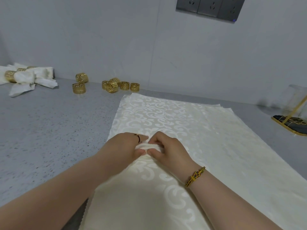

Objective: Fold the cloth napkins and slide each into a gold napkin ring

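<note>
A cream damask napkin (174, 117) lies spread on the grey counter, on top of a stack of others. At its middle my left hand (126, 146) and my right hand (167, 149) pinch a bunched-up fold of the cloth (147, 146) between fingers and thumbs, the two hands touching. Several loose gold napkin rings (116, 86) stand by the back wall, with two more (79, 88) further left. Finished napkins in gold rings (25, 77) lie at the far left.
The speckled grey counter (49, 130) meets a pale wall at the back. A gold-framed holder with a dark base (292, 123) stands at the right edge. Grey wall sockets (211, 7) sit above.
</note>
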A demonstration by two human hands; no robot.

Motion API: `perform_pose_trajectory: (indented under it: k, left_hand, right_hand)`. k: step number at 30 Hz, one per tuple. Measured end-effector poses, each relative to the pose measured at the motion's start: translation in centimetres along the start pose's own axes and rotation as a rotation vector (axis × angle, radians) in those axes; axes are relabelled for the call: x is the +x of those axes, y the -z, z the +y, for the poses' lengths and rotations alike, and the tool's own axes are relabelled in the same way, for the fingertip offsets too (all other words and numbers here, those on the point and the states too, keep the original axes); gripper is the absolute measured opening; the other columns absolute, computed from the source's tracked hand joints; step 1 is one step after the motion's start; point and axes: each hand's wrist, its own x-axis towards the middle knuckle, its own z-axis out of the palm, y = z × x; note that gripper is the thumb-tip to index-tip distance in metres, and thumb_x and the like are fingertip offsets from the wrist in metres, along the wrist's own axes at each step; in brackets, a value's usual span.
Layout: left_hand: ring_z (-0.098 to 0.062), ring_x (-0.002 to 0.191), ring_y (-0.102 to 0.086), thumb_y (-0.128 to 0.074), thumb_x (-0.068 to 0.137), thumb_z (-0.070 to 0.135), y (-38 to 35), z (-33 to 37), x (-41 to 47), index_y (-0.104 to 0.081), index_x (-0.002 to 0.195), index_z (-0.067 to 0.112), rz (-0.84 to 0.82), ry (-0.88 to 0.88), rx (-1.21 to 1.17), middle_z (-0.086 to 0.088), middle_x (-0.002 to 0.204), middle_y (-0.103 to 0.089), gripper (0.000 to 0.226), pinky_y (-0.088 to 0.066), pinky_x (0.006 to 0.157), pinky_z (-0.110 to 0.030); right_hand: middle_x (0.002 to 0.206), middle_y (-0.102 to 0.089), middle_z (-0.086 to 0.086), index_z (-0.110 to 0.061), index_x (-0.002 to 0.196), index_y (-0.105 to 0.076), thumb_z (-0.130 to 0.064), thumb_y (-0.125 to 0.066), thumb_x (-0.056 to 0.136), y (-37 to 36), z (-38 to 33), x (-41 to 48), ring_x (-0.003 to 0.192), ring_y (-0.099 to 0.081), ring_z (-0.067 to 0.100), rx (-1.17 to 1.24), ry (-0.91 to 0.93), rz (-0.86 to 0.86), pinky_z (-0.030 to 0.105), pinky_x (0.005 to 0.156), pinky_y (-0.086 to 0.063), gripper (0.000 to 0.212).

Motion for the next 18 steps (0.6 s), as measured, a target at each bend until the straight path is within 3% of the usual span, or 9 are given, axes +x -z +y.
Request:
perform_pose_trajectory:
  k: [4, 7, 10, 12, 14, 18]
  left_hand:
    - [-0.006, 0.122, -0.039, -0.037, 0.097, 0.034, -0.8, -0.3, 0.1, -0.043, 0.135, 0.023, -0.023, -0.089, 0.048, 0.01, 0.132, -0.046, 0.04, -0.023, 0.085, -0.009]
    - [-0.007, 0.127, -0.036, -0.041, 0.095, 0.037, -1.1, -0.9, -0.1, -0.039, 0.138, 0.026, -0.054, -0.094, 0.004, 0.012, 0.136, -0.045, 0.044, -0.021, 0.102, -0.013]
    - [-0.009, 0.131, -0.035, -0.048, 0.091, 0.042, -0.9, -1.0, -0.2, -0.038, 0.138, 0.031, -0.078, -0.072, -0.01, 0.012, 0.136, -0.048, 0.049, -0.02, 0.105, -0.016]
    - [-0.011, 0.12, -0.044, -0.051, 0.09, 0.043, -0.9, -0.9, 0.0, -0.045, 0.133, 0.033, -0.012, -0.115, 0.004, 0.009, 0.123, -0.057, 0.045, -0.03, 0.094, -0.014]
    - [-0.01, 0.101, -0.051, -0.049, 0.091, 0.041, -0.6, -0.2, -0.3, -0.055, 0.124, 0.028, 0.037, -0.125, 0.088, 0.006, 0.105, -0.062, 0.036, -0.032, 0.07, -0.014]
    - [-0.008, 0.058, -0.059, -0.037, 0.078, 0.046, -0.7, 0.3, -0.6, -0.074, 0.078, 0.025, 0.163, -0.208, 0.216, 0.012, 0.058, -0.062, 0.043, -0.044, 0.053, -0.015]
  right_hand:
    - [0.08, -0.063, 0.002, -0.009, 0.089, -0.064, -0.014, -0.064, 0.082, -0.2, 0.2, -0.1, 0.073, -0.053, 0.019, 0.046, -0.028, 0.032, 0.019, 0.064, -0.037, 0.009]
    - [0.075, -0.063, -0.003, -0.007, 0.086, -0.066, -0.011, -0.065, 0.081, -0.2, 0.0, -0.2, 0.071, -0.054, 0.016, 0.098, -0.05, 0.024, 0.022, 0.067, -0.041, 0.007]
    - [0.087, -0.066, -0.002, -0.008, 0.084, -0.067, -0.009, -0.066, 0.079, 0.1, 0.0, -0.2, 0.081, -0.058, 0.015, 0.154, -0.085, -0.018, 0.024, 0.076, -0.045, 0.005]
    - [0.099, -0.069, 0.0, -0.013, 0.082, -0.067, -0.01, -0.067, 0.078, 0.3, 0.1, -0.4, 0.09, -0.062, 0.017, 0.174, -0.084, -0.052, 0.028, 0.084, -0.049, 0.005]
    - [0.105, -0.067, -0.003, -0.011, 0.085, -0.069, -0.011, -0.069, 0.077, 0.5, 0.3, -0.6, 0.094, -0.061, 0.011, 0.161, -0.083, -0.059, 0.024, 0.087, -0.046, 0.007]
    - [0.106, -0.068, -0.005, -0.01, 0.087, -0.068, -0.011, -0.069, 0.078, 0.5, 0.3, -0.9, 0.094, -0.06, 0.008, 0.109, -0.053, -0.043, 0.017, 0.084, -0.044, 0.008]
